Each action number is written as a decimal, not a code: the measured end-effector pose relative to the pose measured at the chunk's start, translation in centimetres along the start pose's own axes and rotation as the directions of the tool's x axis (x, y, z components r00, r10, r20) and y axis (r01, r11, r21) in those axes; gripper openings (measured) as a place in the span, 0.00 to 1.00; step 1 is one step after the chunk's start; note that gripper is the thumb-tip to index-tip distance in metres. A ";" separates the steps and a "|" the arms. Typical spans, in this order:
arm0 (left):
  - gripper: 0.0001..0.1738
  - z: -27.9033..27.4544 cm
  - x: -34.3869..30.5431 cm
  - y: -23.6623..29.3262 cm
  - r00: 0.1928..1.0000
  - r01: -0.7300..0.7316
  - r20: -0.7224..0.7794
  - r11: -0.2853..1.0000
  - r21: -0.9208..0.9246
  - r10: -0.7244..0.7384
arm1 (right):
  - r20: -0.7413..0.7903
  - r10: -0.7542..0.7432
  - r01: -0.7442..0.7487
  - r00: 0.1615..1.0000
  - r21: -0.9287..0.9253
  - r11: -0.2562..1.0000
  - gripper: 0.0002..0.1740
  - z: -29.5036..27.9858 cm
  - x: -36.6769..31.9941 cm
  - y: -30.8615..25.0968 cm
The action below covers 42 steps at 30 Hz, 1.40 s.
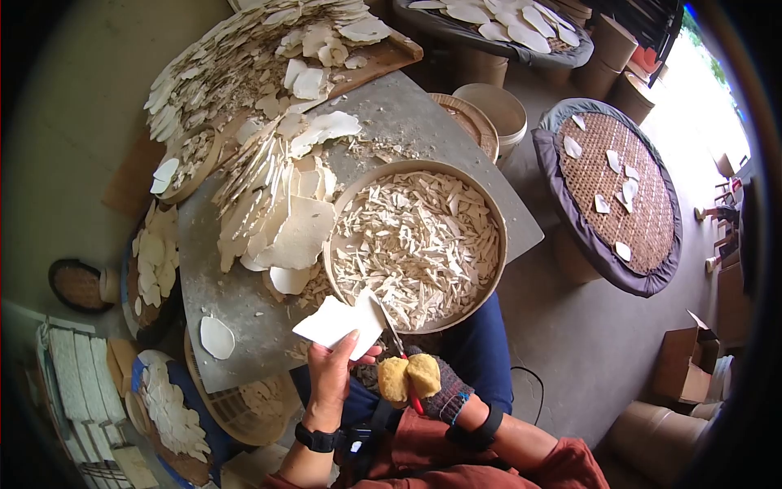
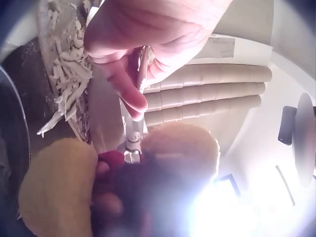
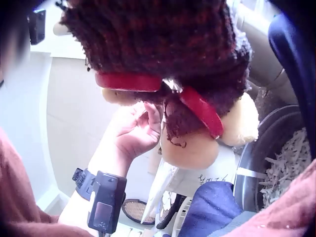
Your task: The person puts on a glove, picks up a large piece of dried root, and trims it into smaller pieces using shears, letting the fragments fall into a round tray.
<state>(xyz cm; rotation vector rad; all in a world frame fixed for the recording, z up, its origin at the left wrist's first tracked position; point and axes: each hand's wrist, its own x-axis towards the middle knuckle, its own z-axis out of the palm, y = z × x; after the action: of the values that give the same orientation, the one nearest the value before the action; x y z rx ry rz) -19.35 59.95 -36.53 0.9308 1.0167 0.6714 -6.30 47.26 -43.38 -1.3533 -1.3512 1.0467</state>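
In the head view the bare left hand [image 1: 331,373] pinches a white flat piece [image 1: 330,323] between thumb and fingers. The gloved right hand [image 1: 444,389] grips red-handled scissors [image 1: 416,404], whose handles are padded with yellow foam [image 1: 423,376]. The scissor blades reach up to the right edge of the white piece, beside the rim of a round tray [image 1: 498,281] full of cut strips [image 1: 419,236]. In the right wrist view the glove [image 3: 158,44] is curled round the red handles [image 3: 202,112]. The left wrist view shows the left fingers [image 2: 132,96] above the scissors' pivot [image 2: 133,139].
A stack of large flat pieces [image 1: 285,220] lies left of the tray on the grey table [image 1: 216,281], with a bigger heap [image 1: 236,73] behind. A woven round rack [image 1: 623,196] with a few pieces stands at the right. Below the table edge is a basket [image 1: 236,411].
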 end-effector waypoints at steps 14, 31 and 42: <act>0.17 -1.5 0.9 1.5 0.985 0.100 0.133 0.991 0.085 -0.110 | 0.014 0.108 -0.108 0.994 0.051 0.993 0.26 -0.6 0.1 0.4; 0.37 -2.4 2.9 3.5 0.962 -0.241 0.152 0.967 0.083 0.227 | 0.313 0.032 -0.086 0.949 0.160 0.983 0.19 -4.6 -0.4 -1.7; 0.34 -2.3 4.7 5.4 0.926 -0.036 0.376 0.986 0.164 -0.029 | 0.317 0.134 -0.169 0.939 0.088 0.982 0.18 -7.0 -1.1 -3.4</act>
<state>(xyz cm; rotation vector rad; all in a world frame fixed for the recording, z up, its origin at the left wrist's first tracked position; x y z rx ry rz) -19.93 67.10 -34.15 1.1593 0.7327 0.3891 -0.18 45.76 -38.60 -1.2602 -1.4028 1.4683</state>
